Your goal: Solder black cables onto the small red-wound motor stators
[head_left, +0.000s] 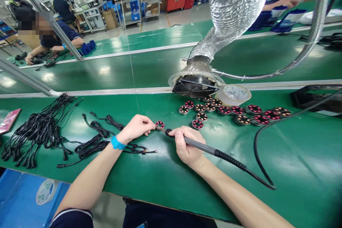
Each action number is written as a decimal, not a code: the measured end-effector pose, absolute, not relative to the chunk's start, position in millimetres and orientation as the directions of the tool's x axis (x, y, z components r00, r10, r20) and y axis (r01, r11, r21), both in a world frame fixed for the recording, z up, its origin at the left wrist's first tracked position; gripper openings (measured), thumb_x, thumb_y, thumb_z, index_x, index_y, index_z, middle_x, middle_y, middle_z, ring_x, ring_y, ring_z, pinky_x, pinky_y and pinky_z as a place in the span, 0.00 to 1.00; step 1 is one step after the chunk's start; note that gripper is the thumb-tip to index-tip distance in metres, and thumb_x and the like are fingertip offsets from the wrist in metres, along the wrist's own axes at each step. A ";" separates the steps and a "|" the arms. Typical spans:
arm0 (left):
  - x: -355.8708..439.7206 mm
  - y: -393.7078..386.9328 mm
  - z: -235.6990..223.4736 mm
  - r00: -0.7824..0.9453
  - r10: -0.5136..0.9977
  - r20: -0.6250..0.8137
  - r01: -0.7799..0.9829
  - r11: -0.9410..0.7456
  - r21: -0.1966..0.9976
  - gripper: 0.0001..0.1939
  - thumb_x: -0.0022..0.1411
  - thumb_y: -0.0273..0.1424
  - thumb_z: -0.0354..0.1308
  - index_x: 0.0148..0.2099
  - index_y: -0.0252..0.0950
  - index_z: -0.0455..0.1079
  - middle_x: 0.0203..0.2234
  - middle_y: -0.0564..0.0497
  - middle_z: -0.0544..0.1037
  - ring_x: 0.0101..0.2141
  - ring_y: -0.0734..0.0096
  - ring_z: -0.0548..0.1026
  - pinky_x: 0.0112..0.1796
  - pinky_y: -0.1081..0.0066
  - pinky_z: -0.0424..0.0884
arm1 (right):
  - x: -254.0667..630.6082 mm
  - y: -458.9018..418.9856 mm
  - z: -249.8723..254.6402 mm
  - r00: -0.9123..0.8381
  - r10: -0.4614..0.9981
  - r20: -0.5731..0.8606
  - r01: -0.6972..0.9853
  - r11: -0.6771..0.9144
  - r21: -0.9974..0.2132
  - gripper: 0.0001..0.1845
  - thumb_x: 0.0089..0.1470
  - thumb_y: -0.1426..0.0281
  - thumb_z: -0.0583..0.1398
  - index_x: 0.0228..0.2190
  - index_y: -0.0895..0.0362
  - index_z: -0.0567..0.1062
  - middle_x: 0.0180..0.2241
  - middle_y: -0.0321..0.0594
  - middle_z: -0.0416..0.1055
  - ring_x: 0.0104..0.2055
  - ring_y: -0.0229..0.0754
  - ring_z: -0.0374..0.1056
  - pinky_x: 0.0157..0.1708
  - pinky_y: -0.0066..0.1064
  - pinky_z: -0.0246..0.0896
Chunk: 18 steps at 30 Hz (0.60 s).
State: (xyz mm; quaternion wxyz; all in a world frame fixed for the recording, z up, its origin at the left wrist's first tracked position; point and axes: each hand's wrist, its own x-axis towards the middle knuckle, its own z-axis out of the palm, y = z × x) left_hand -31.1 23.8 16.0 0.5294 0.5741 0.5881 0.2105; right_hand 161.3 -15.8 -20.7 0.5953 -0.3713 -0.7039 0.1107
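My right hand (189, 144) is closed around the grip of a soldering iron (201, 145), whose tip points left onto a small round motor stator (160, 125) with red windings. Thumb and fingers of my left hand (139, 127) are pinched together at the stator's left edge. A thin solder wire (130, 53) hangs from above and runs down to this hand; the part inside the fingers is hidden. Just behind my left wrist, which wears a blue band, lie coiled black cables (98, 128). One cable's stripped ends (149, 151) lie below the left hand.
Several more stators (224, 110) are grouped at the right, beside a tape roll (235, 94). A fan-fitted extraction hood (196, 82) hangs over them. The iron's cord (258, 149) loops on the right. A cable pile (40, 131) lies left, above a blue bin (16, 196). Co-workers sit across.
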 end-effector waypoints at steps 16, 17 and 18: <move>-29.9 23.6 15.9 0.209 0.898 -0.388 0.468 0.256 0.846 0.08 0.54 0.30 0.60 0.29 0.30 0.75 0.17 0.53 0.72 0.20 0.78 0.69 0.24 0.78 0.64 | 162.9 -15.2 -22.3 0.092 0.697 0.711 0.402 0.628 -0.667 0.14 0.61 0.72 0.53 0.27 0.53 0.75 0.22 0.34 0.74 0.23 0.39 0.72 0.28 0.33 0.70; -29.8 23.6 15.9 0.210 0.898 -0.386 0.470 0.254 0.845 0.08 0.54 0.31 0.60 0.29 0.30 0.75 0.17 0.53 0.72 0.20 0.78 0.69 0.24 0.78 0.65 | 162.8 -15.0 -22.4 0.093 0.696 0.712 0.406 0.627 -0.665 0.14 0.61 0.71 0.53 0.28 0.53 0.75 0.22 0.35 0.74 0.23 0.39 0.72 0.28 0.33 0.70; -29.9 23.7 15.7 0.212 0.899 -0.384 0.471 0.250 0.846 0.08 0.55 0.31 0.60 0.29 0.30 0.75 0.17 0.53 0.72 0.20 0.78 0.69 0.24 0.78 0.65 | 162.9 -14.7 -22.7 0.088 0.697 0.712 0.413 0.624 -0.663 0.14 0.62 0.71 0.53 0.28 0.53 0.76 0.22 0.35 0.74 0.23 0.40 0.72 0.28 0.33 0.70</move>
